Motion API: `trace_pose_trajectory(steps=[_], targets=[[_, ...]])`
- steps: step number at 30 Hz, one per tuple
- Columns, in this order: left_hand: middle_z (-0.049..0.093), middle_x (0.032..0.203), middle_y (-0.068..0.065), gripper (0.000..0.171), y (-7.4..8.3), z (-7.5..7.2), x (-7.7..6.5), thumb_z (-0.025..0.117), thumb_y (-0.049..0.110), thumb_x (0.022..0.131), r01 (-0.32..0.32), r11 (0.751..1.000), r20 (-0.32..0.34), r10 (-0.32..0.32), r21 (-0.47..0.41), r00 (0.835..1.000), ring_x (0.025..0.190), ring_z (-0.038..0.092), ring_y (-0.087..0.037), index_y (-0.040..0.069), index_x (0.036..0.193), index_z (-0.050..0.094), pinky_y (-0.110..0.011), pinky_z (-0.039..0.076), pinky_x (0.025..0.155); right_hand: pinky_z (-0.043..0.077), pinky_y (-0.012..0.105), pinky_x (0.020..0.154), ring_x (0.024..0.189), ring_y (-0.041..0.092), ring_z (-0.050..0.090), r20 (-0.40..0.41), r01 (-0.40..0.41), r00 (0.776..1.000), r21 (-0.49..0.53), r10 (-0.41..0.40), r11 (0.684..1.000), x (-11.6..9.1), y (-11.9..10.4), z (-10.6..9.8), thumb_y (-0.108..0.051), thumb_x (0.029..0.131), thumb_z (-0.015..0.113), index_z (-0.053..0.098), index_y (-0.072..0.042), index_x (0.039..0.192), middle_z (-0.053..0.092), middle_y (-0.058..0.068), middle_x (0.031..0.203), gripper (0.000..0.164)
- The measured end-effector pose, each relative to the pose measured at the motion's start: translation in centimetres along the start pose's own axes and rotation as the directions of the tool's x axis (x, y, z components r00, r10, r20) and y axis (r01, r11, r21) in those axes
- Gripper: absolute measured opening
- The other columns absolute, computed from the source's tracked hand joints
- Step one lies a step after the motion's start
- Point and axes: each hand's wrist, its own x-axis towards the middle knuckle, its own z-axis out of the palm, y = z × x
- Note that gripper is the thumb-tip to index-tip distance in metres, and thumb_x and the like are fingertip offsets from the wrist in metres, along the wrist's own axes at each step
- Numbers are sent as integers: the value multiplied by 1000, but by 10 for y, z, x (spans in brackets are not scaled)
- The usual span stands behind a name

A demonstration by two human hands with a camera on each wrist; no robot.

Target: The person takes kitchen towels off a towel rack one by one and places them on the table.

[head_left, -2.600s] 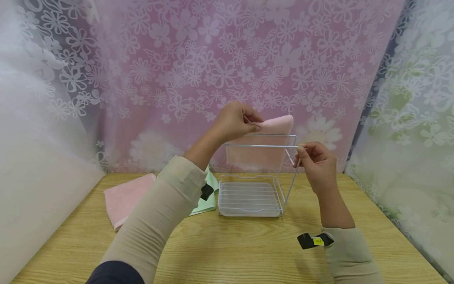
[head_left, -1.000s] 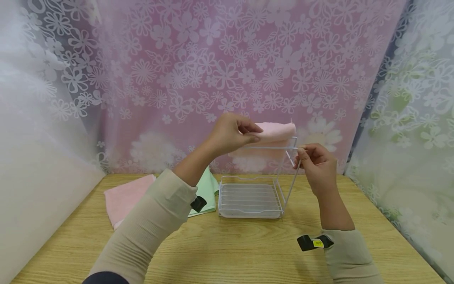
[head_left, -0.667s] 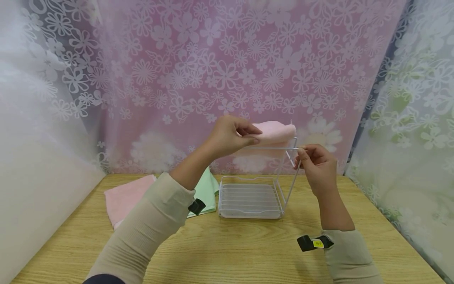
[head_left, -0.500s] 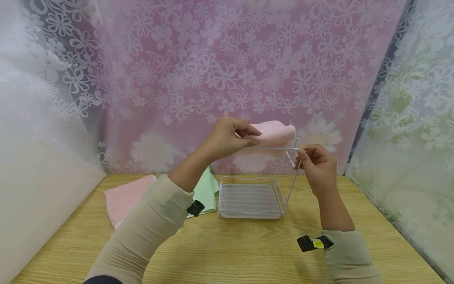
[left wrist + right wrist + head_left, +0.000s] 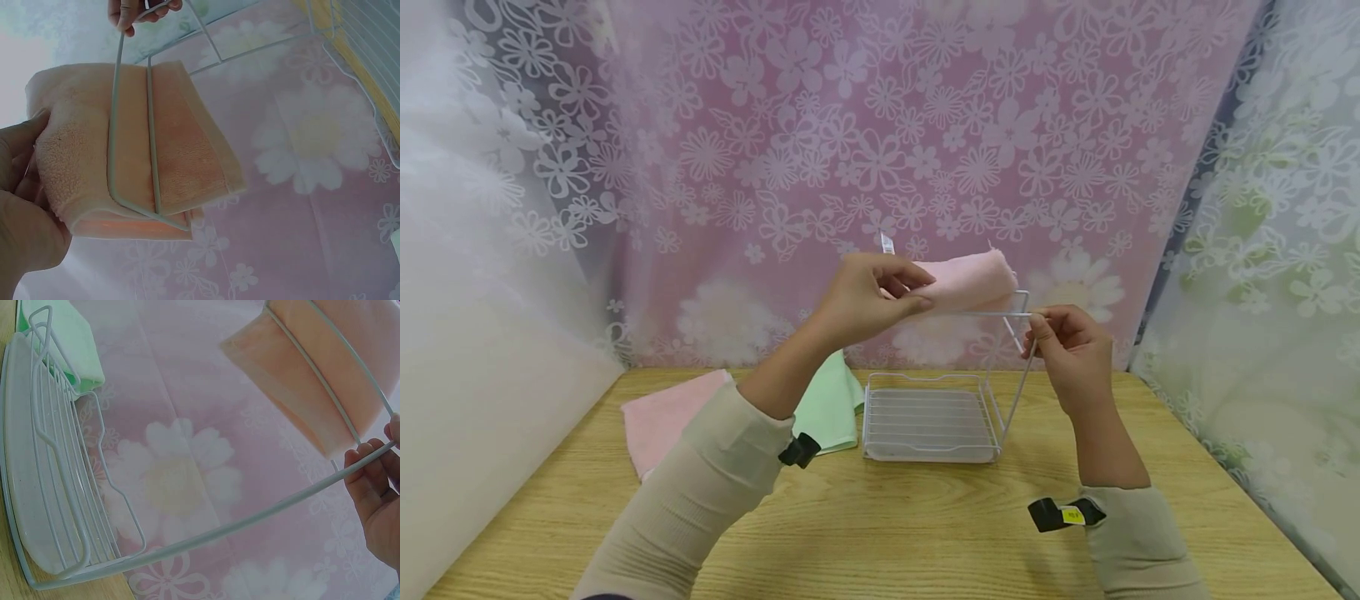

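My left hand (image 5: 868,292) pinches a folded pink towel (image 5: 966,282) between thumb and fingers, at the top of a white wire rack. In the left wrist view the rack's two top bars (image 5: 114,119) cross in front of the towel (image 5: 81,144), and its hemmed edge slants out past them. A white label (image 5: 887,243) sticks up behind the hand. My right hand (image 5: 1071,350) grips the rack's upper right corner. In the right wrist view its fingers (image 5: 369,469) curl at the joint of the bars. The rack's wire basket (image 5: 931,417) sits low on the table over a whitish tray.
A second pink towel (image 5: 666,417) lies flat at the left of the wooden table (image 5: 880,533), partly hidden by the left sleeve. Beside the rack is a light green towel (image 5: 831,408). A pink floral curtain (image 5: 820,150) hangs behind.
My left hand has moved left and down, tilting the towel. The towel part that hung below the top bars no longer shows there, and the label has come into view. My right hand stays put.
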Motion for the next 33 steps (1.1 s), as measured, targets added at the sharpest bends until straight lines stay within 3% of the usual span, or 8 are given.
trace_pose_trajectory(steps=[5, 9, 16, 20, 25, 29, 33], targets=[[67, 86, -6, 14, -3, -4, -9, 77, 3, 82, -9, 997, -28, 7, -79, 1000, 71, 65, -18, 4, 89, 66, -36, 56, 70, 54, 21, 58, 58, 25, 57, -1, -6, 1000, -2, 6, 1000, 0, 0, 0, 0, 94, 61, 56, 19, 99, 58, 16, 74, 21], [67, 90, -4, 7, -6, -6, -15, 72, -2, 84, -22, 996, -44, 19, -87, 999, 75, 60, -17, 3, 89, 71, -29, 51, 63, 54, 21, 58, 58, 25, 56, -1, -8, 1000, -8, 8, 1000, 0, 0, 1, -1, 94, 61, 54, 21, 100, 58, 17, 74, 24], [71, 94, 0, 30, -10, -13, -23, 61, -8, 87, -48, 998, -37, 47, -48, 998, 70, 46, -16, 9, 105, 78, -22, 33, 50, 54, 21, 59, 58, 24, 57, 4, -5, 1000, -26, 5, 1000, 0, -1, 1, -2, 95, 61, 58, 17, 99, 57, 21, 75, 20], [70, 106, -1, 33, -11, -18, -29, 62, -6, 87, -6, 999, -8, 5, -51, 1000, 78, 50, -14, 11, 113, 75, -22, 38, 56, 54, 21, 59, 58, 23, 57, -2, -4, 1000, -35, 4, 999, 0, -1, 1, -3, 95, 62, 62, 11, 97, 57, 22, 75, 14], [64, 122, -2, 43, -11, -23, -36, 75, -2, 81, 90, 987, 27, -87, -131, 996, 93, 53, -16, 11, 122, 70, -23, 51, 69, 54, 21, 58, 58, 22, 57, -7, 4, 1000, -39, -4, 999, -1, -1, 1, -2, 95, 61, 62, 11, 96, 57, 20, 74, 13], [62, 125, -4, 50, -11, -26, -40, 79, -2, 79, 140, 964, 40, -135, -228, 990, 92, 53, -19, 8, 126, 67, -30, 56, 80, 54, 22, 59, 58, 23, 57, -4, 1, 1000, -42, -1, 999, -1, -1, 1, -2, 95, 62, 63, 9, 96, 57, 20, 74, 12], [62, 126, -7, 50, -10, -30, -45, 79, -4, 78, 149, 947, 31, -146, -285, 989, 90, 57, -21, 5, 126, 66, -34, 58, 78, 54, 22, 59, 59, 25, 57, -3, -6, 1000, -43, 6, 999, -1, -1, 1, -3, 95, 62, 61, 12, 97, 58, 19, 75, 15]])
